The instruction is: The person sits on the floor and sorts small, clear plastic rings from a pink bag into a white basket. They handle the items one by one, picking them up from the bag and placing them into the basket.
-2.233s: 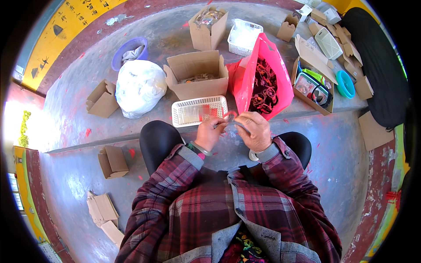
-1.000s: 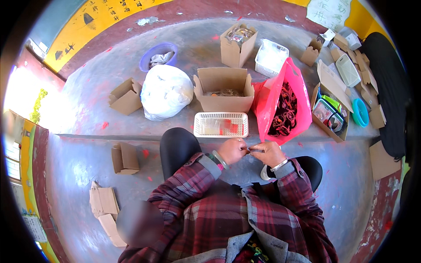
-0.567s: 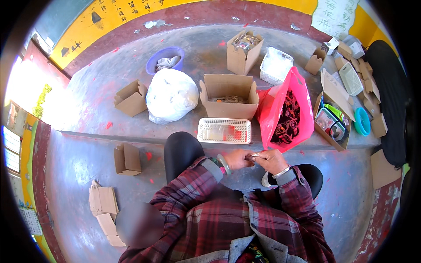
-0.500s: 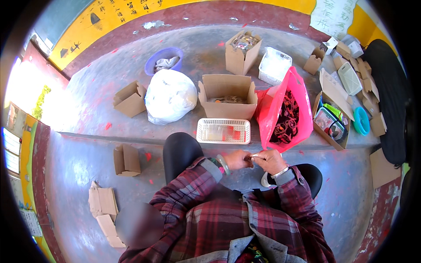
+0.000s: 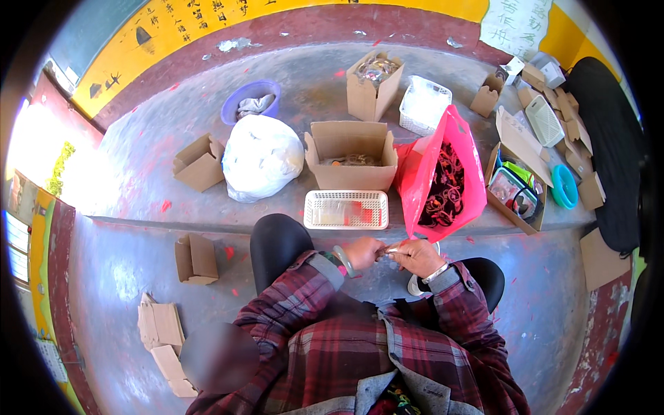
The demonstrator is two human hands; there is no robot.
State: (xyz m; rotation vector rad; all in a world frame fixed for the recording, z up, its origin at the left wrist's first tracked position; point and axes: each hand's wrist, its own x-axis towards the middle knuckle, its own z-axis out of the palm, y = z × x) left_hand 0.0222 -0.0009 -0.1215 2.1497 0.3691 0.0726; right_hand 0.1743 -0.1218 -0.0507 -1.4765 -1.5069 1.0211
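Observation:
My left hand (image 5: 362, 253) and my right hand (image 5: 419, 258) meet over my lap, fingers closed in a pinch. Between their fingertips is a small, pale, shiny thing (image 5: 392, 251), too small to name. Just beyond the hands stands a pink plastic bag (image 5: 409, 190) full of dark loops with reddish and tan bits. A cream plastic basket (image 5: 381, 226) holding clear, flat packets, some with red, lies beyond my left hand. Behind it an open cardboard box (image 5: 351, 178) contains a tangle of small brownish things.
A stuffed white bag (image 5: 263, 159), a purple basin (image 5: 230, 111) with grey cloth and a small open box (image 5: 198, 162) stand left. At right are a carton (image 5: 508, 214) of mixed goods and a teal basin (image 5: 565, 187). A step edge (image 5: 173, 225) crosses the floor.
My left hand has drawn slightly away from the right, and more of the small pale thing shows between the fingertips. The whole view has shifted a little.

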